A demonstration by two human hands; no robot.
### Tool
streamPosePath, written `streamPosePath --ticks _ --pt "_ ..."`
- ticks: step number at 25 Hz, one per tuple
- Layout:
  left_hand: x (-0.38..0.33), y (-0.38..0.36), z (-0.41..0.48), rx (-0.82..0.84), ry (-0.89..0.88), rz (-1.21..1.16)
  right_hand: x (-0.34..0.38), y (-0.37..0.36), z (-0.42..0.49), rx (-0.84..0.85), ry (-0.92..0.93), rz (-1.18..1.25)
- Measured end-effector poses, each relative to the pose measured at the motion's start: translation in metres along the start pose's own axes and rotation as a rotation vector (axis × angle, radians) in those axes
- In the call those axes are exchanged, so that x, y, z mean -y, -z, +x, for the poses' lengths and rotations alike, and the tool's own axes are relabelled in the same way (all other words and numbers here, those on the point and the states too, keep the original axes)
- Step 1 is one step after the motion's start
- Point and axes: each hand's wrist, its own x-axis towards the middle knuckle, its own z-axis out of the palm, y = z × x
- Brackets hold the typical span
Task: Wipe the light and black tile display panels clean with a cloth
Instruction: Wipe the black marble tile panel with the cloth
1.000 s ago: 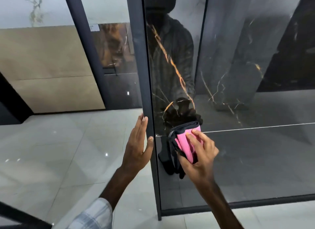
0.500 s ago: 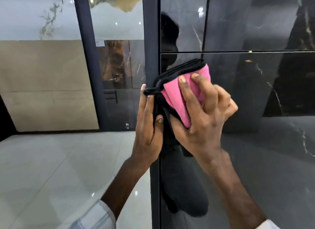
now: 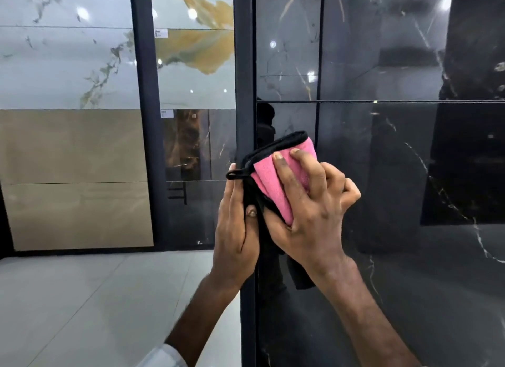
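A glossy black tile panel (image 3: 396, 257) with thin white and gold veins fills the right side, framed on its left by a dark metal edge (image 3: 244, 66). My right hand (image 3: 308, 211) holds a folded pink cloth with black trim (image 3: 270, 180) and presses it against the panel near that edge. My left hand (image 3: 236, 230) lies along the frame edge with straight fingers, thumb on the front. Light marble tile panels (image 3: 68, 60) stand further back on the left.
Beige tile panels (image 3: 73, 175) sit below the light marble ones. A dark post (image 3: 144, 120) divides the back displays. A brown-and-dark tile (image 3: 191, 145) stands between post and frame. Pale glossy floor tiles (image 3: 95, 306) spread at lower left.
My right hand has carried the cloth up the black panel from its lower part to mid-height. My left hand has slid up the frame edge alongside it. The view has tilted upward.
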Motion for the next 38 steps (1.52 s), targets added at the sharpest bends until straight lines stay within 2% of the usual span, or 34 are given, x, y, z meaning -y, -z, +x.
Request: streamPosePath --ticks 5,10,12,15,17,21,23,27,32,34,36,38 --pt "0.000 -0.001 -0.002 -0.017 -0.019 0.000 0.007 0.002 0.001 -0.025 0.004 -0.010" --pt "-0.003 0.002 -0.002 -0.004 -0.044 0.021 0.011 -0.008 0.098 -0.035 -0.019 -0.019" --pt "0.000 0.000 -0.001 -0.012 -0.044 0.016 0.012 -0.009 0.088 -0.057 -0.004 -0.019" --pt "0.001 -0.001 -0.001 -0.041 -0.016 -0.015 -0.002 -0.001 0.025 -0.029 0.139 -0.063" --pt "-0.001 -0.002 -0.002 -0.045 -0.019 -0.013 -0.025 0.005 0.037 -0.028 0.203 -0.074" --pt "-0.001 -0.002 -0.001 -0.020 -0.032 0.006 -0.035 0.004 0.086 -0.095 0.036 -0.106" --pt "0.000 -0.001 -0.002 -0.022 -0.029 0.001 -0.028 0.003 0.052 -0.091 0.067 -0.068" --pt "0.006 0.000 -0.010 -0.005 -0.029 -0.017 -0.020 0.015 -0.047 0.046 0.152 -0.033" --pt "0.009 -0.002 -0.047 0.024 0.014 0.013 -0.009 0.005 0.024 -0.010 0.042 -0.041" --pt "0.014 0.000 -0.072 0.065 0.021 0.028 -0.007 0.000 0.018 -0.044 0.005 -0.058" --pt "0.022 0.005 -0.095 0.103 0.010 0.047 -0.006 0.002 -0.042 -0.020 0.016 -0.071" --pt "0.031 0.010 -0.120 0.126 0.006 0.050 -0.004 0.013 -0.129 0.095 0.006 -0.080"
